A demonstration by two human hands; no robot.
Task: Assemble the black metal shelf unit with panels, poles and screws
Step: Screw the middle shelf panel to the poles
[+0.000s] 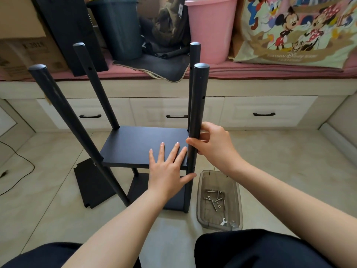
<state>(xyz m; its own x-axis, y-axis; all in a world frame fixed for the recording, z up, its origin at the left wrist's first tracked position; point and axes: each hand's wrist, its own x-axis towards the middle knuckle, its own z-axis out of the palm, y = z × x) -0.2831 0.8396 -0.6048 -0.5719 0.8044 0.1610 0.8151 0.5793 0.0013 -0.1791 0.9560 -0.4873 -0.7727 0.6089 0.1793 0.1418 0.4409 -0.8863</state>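
Two bare hands work at the near right corner of the half-built black metal shelf unit (pixel 135 151). The right hand (pixel 214 146) grips the near right black round pole (pixel 198 120), thumb across its front and fingers curled behind it, just above the level of the upper flat black panel (pixel 139 144). The left hand (pixel 168 169) lies flat on that panel's near right part — fingers straight and spread, thumb reaching out to touch the same pole lower down.

From the panel's other corners rise three more black poles: the near left pole (pixel 63 115) leaning outward to the left, the far left pole (pixel 96 88) also tilted, and the far right pole (pixel 194 60) close behind the gripped one. Under the upper panel sits a lower black panel (pixel 141 188), and a loose black panel with notched corners (pixel 92 184) lies flat on the tiled floor to the left, partly beneath the frame.

Just right of the unit, on the floor, stands a clear grey plastic tray (pixel 238 200) holding several silver screws (pixel 214 199) and a small silver wrench (pixel 224 221) — well within reach of the right forearm above it.
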